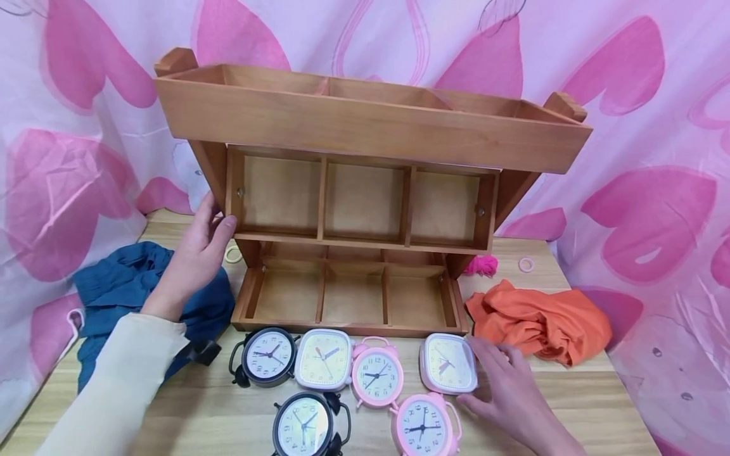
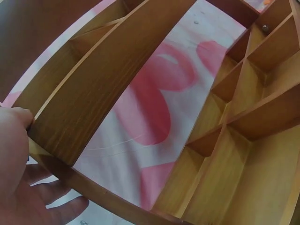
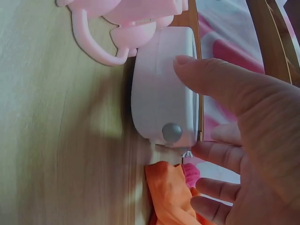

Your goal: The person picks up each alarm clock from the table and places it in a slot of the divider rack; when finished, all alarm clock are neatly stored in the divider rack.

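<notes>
A brown wooden tiered rack (image 1: 373, 120) with divided compartments stands at the back of the table. My left hand (image 1: 196, 253) holds its left side at the middle tier, thumb at the tray's front corner and fingers around the side; the left wrist view shows the thumb (image 2: 22, 116) on the wood. Beside the rightmost white square alarm clock (image 1: 448, 363) is my right hand (image 1: 510, 392), fingers spread and loosely bent. In the right wrist view, its thumb (image 3: 187, 65) overlaps the clock's casing (image 3: 161, 89), and a fingertip lies right at the corner by a grey button.
Before the rack are two black twin-bell alarm clocks (image 1: 268, 356), another white square clock (image 1: 323, 358) and two pink alarm clocks (image 1: 377, 377). Blue cloth (image 1: 122, 278) lies left and orange cloth (image 1: 538, 322) right. A pink bundle (image 1: 481, 265) and small rings sit behind. A patterned curtain (image 1: 633, 145) surrounds the table.
</notes>
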Demonstrator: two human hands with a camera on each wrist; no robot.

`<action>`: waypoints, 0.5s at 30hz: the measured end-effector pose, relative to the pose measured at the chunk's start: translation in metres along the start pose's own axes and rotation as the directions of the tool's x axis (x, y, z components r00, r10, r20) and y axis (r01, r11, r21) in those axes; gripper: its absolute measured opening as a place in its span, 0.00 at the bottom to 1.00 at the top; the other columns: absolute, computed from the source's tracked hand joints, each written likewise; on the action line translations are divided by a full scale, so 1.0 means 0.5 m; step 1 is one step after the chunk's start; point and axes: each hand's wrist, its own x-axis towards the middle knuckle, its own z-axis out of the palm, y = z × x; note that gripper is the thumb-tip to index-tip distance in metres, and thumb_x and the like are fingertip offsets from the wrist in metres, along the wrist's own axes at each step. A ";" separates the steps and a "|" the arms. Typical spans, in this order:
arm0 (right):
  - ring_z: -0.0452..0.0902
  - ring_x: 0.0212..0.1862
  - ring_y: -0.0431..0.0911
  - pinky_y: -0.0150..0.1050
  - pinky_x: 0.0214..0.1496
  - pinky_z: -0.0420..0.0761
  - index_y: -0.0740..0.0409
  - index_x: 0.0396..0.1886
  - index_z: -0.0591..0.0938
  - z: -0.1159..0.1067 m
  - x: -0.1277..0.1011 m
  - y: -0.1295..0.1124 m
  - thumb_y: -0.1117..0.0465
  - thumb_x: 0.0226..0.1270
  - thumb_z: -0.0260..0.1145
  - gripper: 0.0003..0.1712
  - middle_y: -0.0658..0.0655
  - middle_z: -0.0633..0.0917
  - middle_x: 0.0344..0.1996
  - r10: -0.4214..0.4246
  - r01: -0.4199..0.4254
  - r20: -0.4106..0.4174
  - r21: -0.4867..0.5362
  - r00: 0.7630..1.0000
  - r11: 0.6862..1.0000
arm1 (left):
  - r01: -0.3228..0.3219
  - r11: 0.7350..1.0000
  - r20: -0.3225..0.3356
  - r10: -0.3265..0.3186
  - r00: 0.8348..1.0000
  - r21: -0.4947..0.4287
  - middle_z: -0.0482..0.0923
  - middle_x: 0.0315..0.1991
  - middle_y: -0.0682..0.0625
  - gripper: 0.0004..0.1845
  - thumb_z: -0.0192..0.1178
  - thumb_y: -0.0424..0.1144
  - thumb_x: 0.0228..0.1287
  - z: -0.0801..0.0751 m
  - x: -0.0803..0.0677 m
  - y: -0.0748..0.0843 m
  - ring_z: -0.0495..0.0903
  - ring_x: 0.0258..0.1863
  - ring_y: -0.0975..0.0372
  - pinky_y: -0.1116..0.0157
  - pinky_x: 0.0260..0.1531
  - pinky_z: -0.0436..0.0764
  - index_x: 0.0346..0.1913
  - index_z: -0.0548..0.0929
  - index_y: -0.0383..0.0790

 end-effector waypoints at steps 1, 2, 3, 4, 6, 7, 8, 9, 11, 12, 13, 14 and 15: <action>0.68 0.52 0.53 0.48 0.52 0.68 0.58 0.66 0.74 0.001 0.001 -0.001 0.40 0.32 0.83 0.57 0.55 0.82 0.56 -0.004 0.004 0.001 0.000 1.000 1.000 | 0.006 1.000 0.003 -0.006 1.000 -0.011 0.48 0.78 0.46 0.34 0.44 0.45 0.79 0.002 0.000 0.000 0.54 0.75 0.41 0.36 0.62 0.65 0.79 0.41 0.61; 0.69 0.52 0.54 0.48 0.52 0.68 0.59 0.66 0.74 0.002 0.003 -0.002 0.41 0.32 0.83 0.57 0.55 0.82 0.57 -0.003 0.003 0.007 0.003 1.000 1.000 | 0.014 1.000 0.008 -0.013 1.000 -0.019 0.47 0.79 0.46 0.34 0.43 0.45 0.79 0.002 0.000 0.000 0.53 0.76 0.41 0.36 0.63 0.64 0.79 0.40 0.61; 0.68 0.53 0.54 0.47 0.52 0.67 0.58 0.66 0.74 0.003 0.005 -0.003 0.40 0.33 0.83 0.57 0.55 0.81 0.57 0.003 -0.003 0.021 0.003 1.000 1.000 | 0.023 0.999 0.012 -0.023 1.000 -0.022 0.46 0.79 0.46 0.34 0.43 0.46 0.79 0.002 0.000 0.000 0.52 0.76 0.41 0.35 0.63 0.64 0.79 0.40 0.62; 0.69 0.53 0.54 0.47 0.53 0.67 0.58 0.66 0.73 0.005 0.007 -0.004 0.40 0.33 0.83 0.57 0.56 0.81 0.58 0.010 -0.010 0.036 0.005 0.999 1.000 | 0.031 0.999 0.014 -0.031 0.999 -0.020 0.46 0.79 0.46 0.34 0.42 0.46 0.80 0.001 -0.001 -0.001 0.52 0.76 0.41 0.35 0.63 0.63 0.79 0.39 0.62; 0.69 0.54 0.55 0.49 0.54 0.68 0.58 0.67 0.73 0.007 0.011 -0.007 0.40 0.34 0.83 0.57 0.55 0.80 0.58 0.029 -0.030 0.070 0.010 0.997 0.999 | 0.038 0.999 0.017 -0.038 0.999 -0.016 0.46 0.79 0.45 0.34 0.42 0.47 0.79 0.000 -0.002 -0.002 0.52 0.76 0.41 0.35 0.63 0.63 0.79 0.39 0.61; 0.69 0.54 0.55 0.49 0.54 0.68 0.57 0.67 0.73 0.008 0.013 -0.008 0.40 0.34 0.83 0.57 0.55 0.80 0.58 0.038 -0.039 0.083 0.012 0.996 0.999 | 0.039 0.999 0.018 -0.039 0.999 -0.016 0.46 0.79 0.45 0.34 0.42 0.47 0.79 0.000 -0.002 -0.003 0.52 0.76 0.41 0.35 0.64 0.63 0.79 0.39 0.61; 0.69 0.54 0.55 0.50 0.54 0.69 0.57 0.67 0.73 0.010 0.014 -0.009 0.40 0.34 0.83 0.57 0.55 0.80 0.58 0.047 -0.049 0.093 0.013 0.995 0.999 | 0.040 0.999 0.019 -0.039 0.999 -0.015 0.46 0.79 0.45 0.34 0.42 0.47 0.79 0.000 -0.002 -0.004 0.52 0.76 0.41 0.35 0.64 0.63 0.79 0.39 0.61; 0.69 0.54 0.55 0.50 0.54 0.69 0.58 0.67 0.73 0.011 0.014 -0.009 0.40 0.34 0.83 0.57 0.56 0.80 0.57 0.051 -0.053 0.096 0.018 0.994 0.998 | 0.039 0.999 0.019 -0.039 0.999 -0.015 0.46 0.79 0.45 0.34 0.42 0.47 0.79 0.000 -0.002 -0.004 0.52 0.76 0.41 0.35 0.64 0.63 0.79 0.39 0.61; 0.69 0.54 0.55 0.49 0.55 0.68 0.59 0.66 0.73 0.015 0.015 -0.007 0.40 0.32 0.83 0.58 0.56 0.81 0.55 0.048 -0.051 0.089 0.030 0.995 0.998 | 0.036 0.999 0.020 -0.036 0.999 -0.017 0.46 0.79 0.45 0.34 0.43 0.47 0.79 0.001 -0.002 -0.004 0.51 0.76 0.41 0.36 0.64 0.63 0.79 0.39 0.61; 0.70 0.54 0.55 0.49 0.55 0.67 0.60 0.65 0.74 0.017 0.015 -0.007 0.40 0.31 0.84 0.58 0.56 0.81 0.54 0.044 -0.047 0.077 0.037 0.996 0.998 | 0.037 0.999 0.021 -0.037 0.999 -0.017 0.45 0.79 0.45 0.34 0.42 0.47 0.79 0.001 -0.003 -0.004 0.51 0.76 0.41 0.36 0.64 0.63 0.79 0.39 0.61; 0.70 0.53 0.54 0.48 0.55 0.67 0.60 0.64 0.74 0.019 0.015 -0.006 0.40 0.30 0.84 0.58 0.57 0.81 0.53 0.039 -0.042 0.066 0.043 0.997 0.998 | 0.036 0.999 0.021 -0.036 0.999 -0.018 0.45 0.79 0.45 0.34 0.42 0.47 0.79 0.001 -0.003 -0.003 0.51 0.76 0.41 0.36 0.64 0.63 0.79 0.38 0.61; 0.70 0.53 0.54 0.47 0.55 0.66 0.61 0.63 0.74 0.022 0.014 -0.005 0.41 0.29 0.84 0.58 0.57 0.81 0.52 0.032 -0.034 0.051 0.052 0.998 0.998 | 0.038 0.999 0.020 -0.038 0.999 -0.016 0.44 0.79 0.45 0.34 0.42 0.47 0.79 0.001 -0.003 -0.003 0.50 0.77 0.41 0.36 0.64 0.63 0.79 0.38 0.61; 0.70 0.52 0.54 0.47 0.55 0.66 0.62 0.62 0.75 0.024 0.014 -0.004 0.41 0.28 0.85 0.58 0.57 0.81 0.51 0.024 -0.026 0.037 0.059 0.999 0.998 | 0.040 0.999 0.019 -0.040 0.999 -0.014 0.44 0.79 0.45 0.34 0.42 0.47 0.80 0.001 -0.003 -0.002 0.50 0.77 0.41 0.36 0.64 0.62 0.79 0.38 0.61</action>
